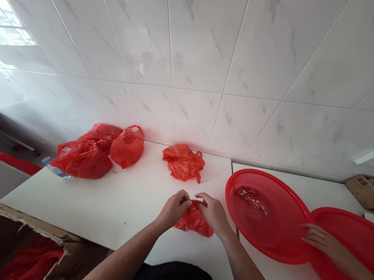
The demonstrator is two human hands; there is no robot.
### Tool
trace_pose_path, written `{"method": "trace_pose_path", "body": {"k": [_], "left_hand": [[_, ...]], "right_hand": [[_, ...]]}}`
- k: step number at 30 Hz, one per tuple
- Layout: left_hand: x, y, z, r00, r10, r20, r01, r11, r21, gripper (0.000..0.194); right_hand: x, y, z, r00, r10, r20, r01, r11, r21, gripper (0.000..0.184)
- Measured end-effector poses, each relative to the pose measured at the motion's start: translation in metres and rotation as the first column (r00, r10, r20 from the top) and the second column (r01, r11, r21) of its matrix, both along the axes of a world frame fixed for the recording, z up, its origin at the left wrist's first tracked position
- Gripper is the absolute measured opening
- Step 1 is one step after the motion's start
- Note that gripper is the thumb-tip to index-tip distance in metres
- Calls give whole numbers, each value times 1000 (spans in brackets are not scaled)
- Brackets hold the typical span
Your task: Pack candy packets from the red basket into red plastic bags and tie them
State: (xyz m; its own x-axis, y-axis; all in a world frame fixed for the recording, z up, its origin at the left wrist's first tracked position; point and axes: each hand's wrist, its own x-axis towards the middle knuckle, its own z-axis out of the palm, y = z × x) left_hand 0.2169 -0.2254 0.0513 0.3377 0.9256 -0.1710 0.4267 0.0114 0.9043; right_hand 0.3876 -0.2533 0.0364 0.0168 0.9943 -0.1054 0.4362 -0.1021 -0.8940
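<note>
In front of my body a red plastic bag (195,221) rests on the white table, its top edge between my two hands. My left hand (177,206) pinches the bag's top at the left with thumb and fingers. At the right side of that edge is my right hand (212,211), fingers curled with the thumb against the plastic. What the bag contains cannot be made out. Just beyond my hands lies a crumpled red bag (184,162) near the wall.
At the left, filled red bags (87,156) and a smaller red bag (128,147) stand by a plastic bottle (55,168). A cardboard box (60,233) is at lower left. Another person's hand (325,241) is at a red basket (262,250) containing small packets. A second basket (349,215) adjoins it.
</note>
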Motion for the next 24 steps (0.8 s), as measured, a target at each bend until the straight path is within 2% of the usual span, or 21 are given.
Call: {"method": "trace_pose_path", "body": {"k": [3,6,8,9,11,13,14,16,19,20,22,24], "left_hand": [[-1,-3,-2,999,-11,-44,11,1000,16,4],[-4,-5,-7,996,-18,-92,20,999,28,6],[-9,-7,-11,991,-35,-130,45,997,68,6],[-14,-7,-14,987,-49,-154,66,992,106,6],[-28,-10,-22,975,-74,-210,114,976,187,6],[-48,-14,-31,956,-83,-282,148,965,218,7],[-58,-17,-37,944,-87,-318,156,968,199,7],[-77,-24,-46,921,-104,-375,160,980,121,8],[-88,-31,-54,925,-105,-366,137,989,61,7],[-85,-32,-54,935,-89,-344,122,990,74,14],[-69,-32,-52,952,-66,-298,107,987,124,42],[-44,-29,-53,952,-124,-280,182,965,189,62]], "right_hand": [[-5,0,-6,990,-12,-138,7,999,-41,30],[-6,-1,-9,926,-26,-377,-17,994,-109,32],[-4,0,-12,896,-39,-442,-9,994,-105,32],[-2,2,-14,907,-69,-416,32,995,-96,30],[7,5,-23,943,-212,-255,202,977,-65,27],[18,6,-35,922,-387,-37,386,922,-11,26],[24,6,-42,897,-439,44,439,898,12,26],[33,3,-53,885,-449,125,448,893,38,26],[37,-4,-63,922,-375,93,364,924,116,28],[37,-7,-64,925,-373,74,358,920,160,30],[39,-12,-64,918,-394,44,375,899,226,35],[43,-17,-63,911,-409,47,386,888,251,39]]}}
